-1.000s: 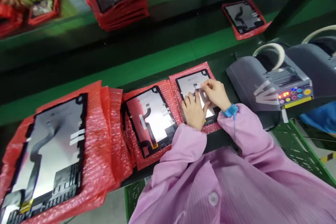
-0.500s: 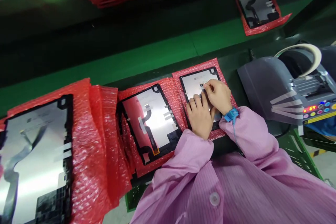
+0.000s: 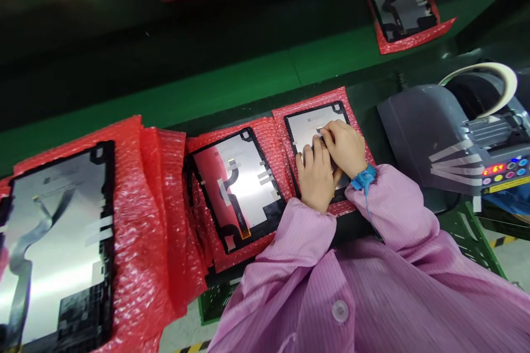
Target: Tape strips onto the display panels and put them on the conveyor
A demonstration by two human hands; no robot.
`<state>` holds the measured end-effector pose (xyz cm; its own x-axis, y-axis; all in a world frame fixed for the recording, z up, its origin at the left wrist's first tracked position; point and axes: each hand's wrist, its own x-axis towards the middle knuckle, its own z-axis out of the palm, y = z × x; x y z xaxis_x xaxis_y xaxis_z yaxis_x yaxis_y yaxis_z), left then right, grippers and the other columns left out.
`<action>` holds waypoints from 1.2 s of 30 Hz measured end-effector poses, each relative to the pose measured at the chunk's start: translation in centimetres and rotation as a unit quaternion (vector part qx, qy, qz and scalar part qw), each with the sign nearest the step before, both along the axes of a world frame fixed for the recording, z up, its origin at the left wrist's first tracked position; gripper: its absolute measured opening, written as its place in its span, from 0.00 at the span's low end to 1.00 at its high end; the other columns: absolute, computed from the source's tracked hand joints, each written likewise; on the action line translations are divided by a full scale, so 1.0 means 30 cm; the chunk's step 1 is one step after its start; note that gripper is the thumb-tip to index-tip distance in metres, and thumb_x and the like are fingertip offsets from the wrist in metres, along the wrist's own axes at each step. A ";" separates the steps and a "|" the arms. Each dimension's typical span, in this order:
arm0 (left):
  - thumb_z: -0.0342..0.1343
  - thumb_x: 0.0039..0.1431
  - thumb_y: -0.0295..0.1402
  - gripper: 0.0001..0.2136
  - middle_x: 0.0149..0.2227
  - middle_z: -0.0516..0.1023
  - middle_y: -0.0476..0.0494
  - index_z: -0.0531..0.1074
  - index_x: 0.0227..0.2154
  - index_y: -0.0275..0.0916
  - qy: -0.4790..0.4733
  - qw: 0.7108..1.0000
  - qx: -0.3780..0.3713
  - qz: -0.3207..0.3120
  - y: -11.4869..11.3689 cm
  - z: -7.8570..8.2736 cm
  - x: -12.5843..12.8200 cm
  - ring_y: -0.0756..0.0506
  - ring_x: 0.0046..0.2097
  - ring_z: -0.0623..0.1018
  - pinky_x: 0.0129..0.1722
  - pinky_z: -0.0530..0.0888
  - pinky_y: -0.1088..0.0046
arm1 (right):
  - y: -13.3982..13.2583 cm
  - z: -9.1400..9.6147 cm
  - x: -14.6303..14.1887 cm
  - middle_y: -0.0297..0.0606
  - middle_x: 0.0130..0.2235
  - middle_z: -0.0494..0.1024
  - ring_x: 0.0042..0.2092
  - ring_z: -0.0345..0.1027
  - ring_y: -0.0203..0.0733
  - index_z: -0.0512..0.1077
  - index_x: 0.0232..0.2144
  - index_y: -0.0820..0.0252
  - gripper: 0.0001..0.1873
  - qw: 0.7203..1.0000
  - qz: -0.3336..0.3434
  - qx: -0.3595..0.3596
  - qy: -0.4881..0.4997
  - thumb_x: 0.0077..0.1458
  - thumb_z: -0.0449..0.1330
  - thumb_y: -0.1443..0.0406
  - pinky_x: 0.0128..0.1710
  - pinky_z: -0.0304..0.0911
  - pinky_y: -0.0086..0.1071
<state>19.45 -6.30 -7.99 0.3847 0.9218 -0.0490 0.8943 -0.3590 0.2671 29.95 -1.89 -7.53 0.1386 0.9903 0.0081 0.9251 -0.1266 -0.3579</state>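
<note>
A display panel [image 3: 307, 121] with a silver back and black frame lies on red bubble wrap [image 3: 346, 100], partly covered by both hands. My left hand [image 3: 318, 179] rests on the panel with its fingers spread and slightly bent. My right hand [image 3: 345, 149], wearing a blue wrist strap [image 3: 363, 178], has thumb and fingers pinched together over the upper middle of the panel. A small connector piece [image 3: 319, 129] shows at those fingertips, but whatever is between them is hidden. Left of my hands lies a second panel [image 3: 252, 176] with a dark flex cable [image 3: 234, 198].
Another panel [image 3: 62, 253] lies on stacked red bubble bags [image 3: 141, 265] at the far left. A wrapped panel [image 3: 399, 5] sits at the back right. A grey tape dispenser [image 3: 430, 132] with tape strips stands on the right. Green crates [image 3: 482, 237] are below the bench edge.
My left fingers have shifted slightly up toward the right fingertips and bent more. My right hand stays pinched at nearly the same spot on the panel. The camera view has moved a little.
</note>
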 end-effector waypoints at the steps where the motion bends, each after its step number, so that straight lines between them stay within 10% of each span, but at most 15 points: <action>1: 0.46 0.67 0.44 0.30 0.70 0.58 0.33 0.59 0.66 0.31 -0.002 1.000 -0.002 0.000 0.001 0.002 0.000 0.31 0.63 0.64 0.62 0.63 0.48 | -0.002 0.004 -0.004 0.44 0.41 0.77 0.42 0.68 0.46 0.73 0.37 0.61 0.16 1.000 0.006 -0.002 -0.010 0.68 0.46 0.62 0.35 0.53 0.35; 14: 0.45 0.69 0.44 0.28 0.68 0.60 0.25 0.62 0.62 0.25 -0.075 0.996 0.031 0.048 -0.053 -0.005 -0.023 0.30 0.66 0.64 0.65 0.62 0.48 | -0.003 -0.039 0.123 0.59 0.49 0.71 0.51 0.63 0.59 0.69 0.46 0.69 0.20 0.983 -0.158 0.082 -0.047 0.64 0.54 0.56 0.47 0.61 0.47; 24: 0.49 0.65 0.26 0.25 0.68 0.54 0.18 0.57 0.64 0.26 -0.183 0.979 0.007 0.093 -0.133 -0.077 -0.032 0.30 0.73 0.49 0.69 0.56 0.45 | 0.087 -0.005 0.182 0.38 0.28 0.69 0.37 0.66 0.44 0.64 0.23 0.59 0.10 0.973 -0.156 -0.002 0.172 0.56 0.57 0.69 0.46 0.61 0.40; 33: 0.65 0.55 0.35 0.43 0.74 0.38 0.31 0.48 0.68 0.43 -0.413 0.899 -0.028 0.141 -0.156 -0.046 -0.109 0.34 0.74 0.40 0.71 0.48 0.49 | -0.054 0.080 0.186 0.25 0.29 0.72 0.28 0.67 0.34 0.59 0.39 0.55 0.27 0.803 -0.116 0.141 0.568 0.39 0.68 0.72 0.30 0.63 0.28; 36: 0.69 0.51 0.42 0.47 0.70 0.54 0.30 0.47 0.68 0.42 -0.532 0.821 -0.081 0.187 -0.196 0.033 -0.169 0.35 0.72 0.55 0.70 0.54 0.53 | -0.100 0.158 0.192 0.28 0.32 0.74 0.31 0.70 0.34 0.62 0.39 0.55 0.25 0.779 -0.070 0.190 0.594 0.40 0.70 0.68 0.33 0.68 0.30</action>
